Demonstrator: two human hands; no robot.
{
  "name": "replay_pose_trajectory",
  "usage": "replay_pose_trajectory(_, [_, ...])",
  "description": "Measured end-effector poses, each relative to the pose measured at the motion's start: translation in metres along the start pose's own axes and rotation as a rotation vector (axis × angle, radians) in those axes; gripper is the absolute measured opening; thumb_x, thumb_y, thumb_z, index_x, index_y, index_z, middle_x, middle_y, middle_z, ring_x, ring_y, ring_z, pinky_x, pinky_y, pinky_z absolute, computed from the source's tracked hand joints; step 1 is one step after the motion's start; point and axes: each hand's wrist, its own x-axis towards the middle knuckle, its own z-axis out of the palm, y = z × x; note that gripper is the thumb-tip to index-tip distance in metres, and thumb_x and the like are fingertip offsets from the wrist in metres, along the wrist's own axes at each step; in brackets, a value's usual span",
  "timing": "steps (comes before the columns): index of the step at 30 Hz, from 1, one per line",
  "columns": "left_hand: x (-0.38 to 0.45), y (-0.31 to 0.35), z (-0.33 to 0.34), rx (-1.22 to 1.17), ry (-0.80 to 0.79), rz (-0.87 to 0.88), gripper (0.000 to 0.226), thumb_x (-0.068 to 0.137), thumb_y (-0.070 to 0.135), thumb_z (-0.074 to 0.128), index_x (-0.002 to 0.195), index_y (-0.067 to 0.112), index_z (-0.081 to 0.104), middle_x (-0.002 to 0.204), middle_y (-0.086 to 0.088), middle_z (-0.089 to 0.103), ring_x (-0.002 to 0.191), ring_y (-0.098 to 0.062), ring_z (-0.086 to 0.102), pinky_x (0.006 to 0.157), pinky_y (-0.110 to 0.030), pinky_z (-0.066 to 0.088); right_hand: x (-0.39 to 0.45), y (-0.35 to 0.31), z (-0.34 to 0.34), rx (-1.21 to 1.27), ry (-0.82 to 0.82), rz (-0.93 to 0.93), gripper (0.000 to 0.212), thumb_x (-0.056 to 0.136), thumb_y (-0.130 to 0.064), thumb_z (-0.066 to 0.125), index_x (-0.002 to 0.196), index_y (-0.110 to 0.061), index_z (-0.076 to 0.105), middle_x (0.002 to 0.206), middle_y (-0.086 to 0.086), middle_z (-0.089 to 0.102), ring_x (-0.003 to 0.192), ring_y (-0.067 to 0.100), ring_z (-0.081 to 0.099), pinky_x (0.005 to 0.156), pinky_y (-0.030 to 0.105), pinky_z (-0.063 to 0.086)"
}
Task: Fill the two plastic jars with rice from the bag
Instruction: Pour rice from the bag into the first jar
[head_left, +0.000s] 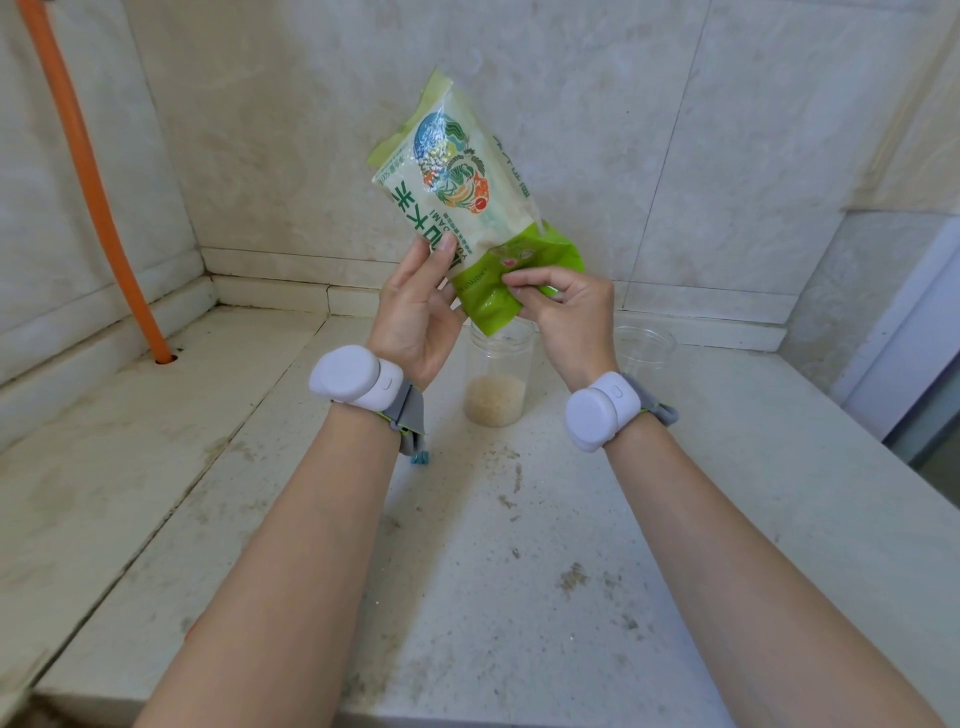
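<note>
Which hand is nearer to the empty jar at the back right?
Right. The right hand pinches the bag's lower end just left of the empty jar. The left hand grips the bag farther left, beyond the part-filled jar.

Bare forearms, no sleeves. Left wrist device (353, 375): pale lilac rounded pod, grey strap. Right wrist device (597, 410): same pod, grey strap.
</note>
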Motion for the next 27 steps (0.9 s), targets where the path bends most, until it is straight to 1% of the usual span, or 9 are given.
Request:
replay_pose_trajectory(3, [-0.0006, 0.0004, 0.0006, -0.008, 0.0, 0.003, 0.021, 0.1, 0.014, 0.043, 0.113, 0.021, 0.058, 0.121, -0.008, 0.061, 0.117, -0.029, 0.054, 0.1, -0.052, 0.046, -0.0009, -0.0005, 0.0007, -0.001, 0.002, -0.004, 0.015, 0.081, 0.005, 0.065, 0.087, -0.006, 0.073, 0.084, 0.002, 0.071, 0.075, 0.004, 0.069, 0.069, 0.021, 0.056])
replay_pose_trajectory(10, [-0.0008, -0.0004, 0.0013, 0.016, 0.007, -0.002, 0.02, 0.1, 0.015, 0.043, 0.112, 0.021, 0.059, 0.123, -0.008, 0.059, 0.118, -0.029, 0.053, 0.104, -0.056, 0.04, -0.0014, -0.001, -0.0002, 0.004, 0.0, -0.003, 0.016, 0.081, 0.005, 0.065, 0.088, -0.007, 0.072, 0.081, -0.004, 0.07, 0.073, 0.001, 0.068, 0.066, 0.017, 0.054])
replay_pose_trajectory(15, [-0.0003, 0.0001, 0.0011, 0.01, 0.009, -0.006, 0.019, 0.099, 0.014, 0.044, 0.11, 0.02, 0.059, 0.12, -0.007, 0.06, 0.117, -0.029, 0.052, 0.106, -0.057, 0.036, -0.0015, -0.0012, -0.0004, 0.001, 0.002, 0.001, 0.016, 0.081, 0.006, 0.065, 0.088, -0.006, 0.072, 0.081, -0.004, 0.07, 0.073, 0.001, 0.068, 0.065, 0.017, 0.054])
replay_pose_trajectory(20, [-0.0002, 0.0008, 0.0006, 0.013, -0.01, 0.005, 0.019, 0.099, 0.014, 0.045, 0.111, 0.018, 0.058, 0.121, -0.009, 0.059, 0.117, -0.031, 0.052, 0.108, -0.058, 0.034, -0.0014, -0.0029, -0.0001, 0.009, 0.007, 0.004, 0.017, 0.081, 0.005, 0.065, 0.089, -0.008, 0.072, 0.08, -0.005, 0.069, 0.071, 0.0, 0.068, 0.064, 0.015, 0.052])
replay_pose_trajectory(27, [-0.0001, 0.0013, 0.001, 0.021, -0.008, 0.002, 0.022, 0.099, 0.014, 0.045, 0.117, 0.016, 0.056, 0.127, -0.011, 0.056, 0.12, -0.031, 0.052, 0.104, -0.054, 0.04, -0.0017, -0.0023, 0.0001, 0.017, 0.013, -0.003, 0.017, 0.081, 0.006, 0.065, 0.088, -0.008, 0.072, 0.079, -0.005, 0.07, 0.071, 0.001, 0.068, 0.065, 0.017, 0.054])
